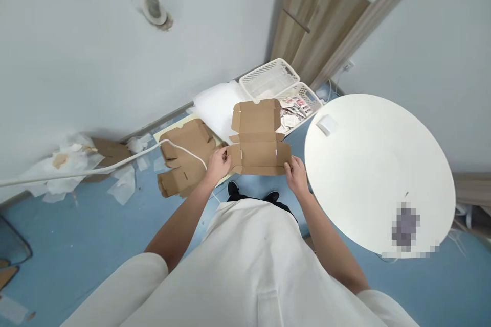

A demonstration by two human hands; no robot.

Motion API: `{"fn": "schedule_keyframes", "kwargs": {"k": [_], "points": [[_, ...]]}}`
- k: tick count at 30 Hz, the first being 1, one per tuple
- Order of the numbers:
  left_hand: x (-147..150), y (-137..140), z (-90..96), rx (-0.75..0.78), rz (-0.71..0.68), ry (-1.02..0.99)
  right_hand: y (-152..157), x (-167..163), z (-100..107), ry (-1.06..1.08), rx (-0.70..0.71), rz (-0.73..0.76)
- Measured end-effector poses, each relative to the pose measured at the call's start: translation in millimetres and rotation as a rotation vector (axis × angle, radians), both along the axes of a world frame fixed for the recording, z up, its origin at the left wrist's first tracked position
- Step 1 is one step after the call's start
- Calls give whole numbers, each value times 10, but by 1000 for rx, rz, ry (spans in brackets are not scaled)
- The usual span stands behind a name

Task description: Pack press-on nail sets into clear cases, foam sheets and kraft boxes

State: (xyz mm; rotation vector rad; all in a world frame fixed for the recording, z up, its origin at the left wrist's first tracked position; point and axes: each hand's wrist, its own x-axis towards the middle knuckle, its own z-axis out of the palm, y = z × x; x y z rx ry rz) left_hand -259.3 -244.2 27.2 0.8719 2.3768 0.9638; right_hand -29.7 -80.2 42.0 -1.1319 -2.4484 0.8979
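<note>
An unfolded brown cardboard box (258,156) is held up in front of me, its panels and side flaps spread flat. My left hand (219,164) is closed on the flap at its lower left corner. On the lower right corner, my right hand (296,176) pinches the opposite flap. Below and left of it, more flat cardboard boxes (187,148) lie in a pile near the floor. A white cable (180,146) crosses over that pile close to my left hand.
To the right stands a round white table (379,163) with a small white object (327,125) on it. White plastic baskets (269,79), one holding printed packets (293,112), sit by the wooden cabinet (318,15). Crumpled white wrapping (61,163) lies along the wall.
</note>
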Motion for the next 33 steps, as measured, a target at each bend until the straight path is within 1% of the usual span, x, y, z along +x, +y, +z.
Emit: {"fn": "schedule_keyframes", "kwargs": {"k": [2,6,9,11,14,17,19,22,25,27,30,33], "points": [[189,286,82,80,-48,3,118,305,3,33,18,-78],[653,862,234,185,-130,21,308,925,37,92,-23,-256],[1041,1273,280,224,-233,-15,403,1372,55,114,-24,-397],[1294,1526,267,228,-323,-46,438,1649,47,107,-13,-492],[1635,1859,192,217,-449,-113,439,2012,4,66,-14,-633],[1903,2128,72,177,-516,-197,389,2285,-63,45,-34,-766],[2040,2278,-17,139,-547,-243,346,2405,-116,39,-60,-842],[2198,2482,-141,91,-566,-318,315,2496,-204,34,-106,-923],[2320,2672,-232,44,-546,-376,364,2520,-293,47,-123,-984],[2386,2778,-273,15,-573,-383,432,2531,-345,56,-146,-1040],[2452,2860,-309,-3,-658,-338,502,2560,-412,58,-175,-1110],[2457,2807,-311,60,-726,-185,443,2597,-469,4,-193,-1172]]}}
